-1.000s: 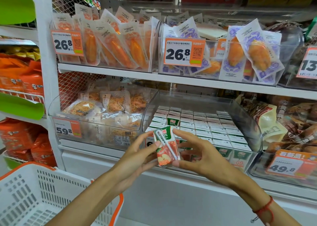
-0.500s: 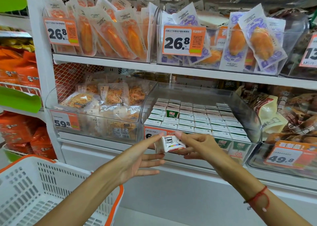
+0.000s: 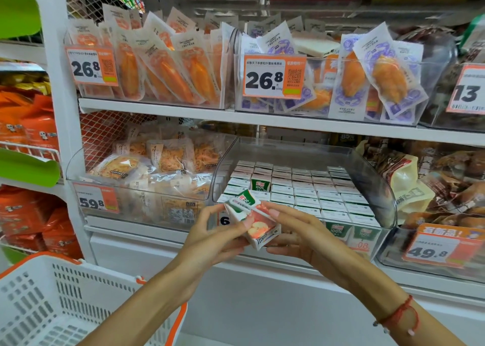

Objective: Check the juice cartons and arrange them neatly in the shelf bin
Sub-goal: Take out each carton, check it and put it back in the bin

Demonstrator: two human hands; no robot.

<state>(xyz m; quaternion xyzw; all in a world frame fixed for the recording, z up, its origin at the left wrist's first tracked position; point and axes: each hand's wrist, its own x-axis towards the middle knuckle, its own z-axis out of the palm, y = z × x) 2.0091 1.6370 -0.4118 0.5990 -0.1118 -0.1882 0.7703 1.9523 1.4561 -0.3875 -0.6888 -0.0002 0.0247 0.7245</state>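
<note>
**Trainee:** Carton check, then. What matters first?

**Lead:** Work left to right. At nine o'clock from the carton, your left hand [image 3: 210, 236] has its thumb and fingers curled onto the juice carton [image 3: 253, 221], pinching its left side. That looks like the steadying grip, so I'd leave it as it is.

**Trainee:** And the carton itself?

**Lead:** It's held in the air, tilted, green top toward eleven o'clock and the barcode corner toward five, just in front of the shelf bin [image 3: 378, 188]. I'd roll it slowly so each face shows; look for dents, leaks and a loose straw.

**Trainee:** The other hand?

**Lead:** At three o'clock, your right hand [image 3: 301, 234] lies with long, nearly straight fingers along the carton's right side, fingertips on its upper edge. Whether the thumb wraps underneath I cannot tell. Use those fingers to turn, not squeeze: the walls probably give easily.

**Trainee:** Where does it go after?

**Lead:** At one o'clock, the packed cartons [image 3: 301, 188] stand in rows, white tops up. The front-left corner looks like the likeliest gap. Lower it upright, label forward, matching the front row.
</note>
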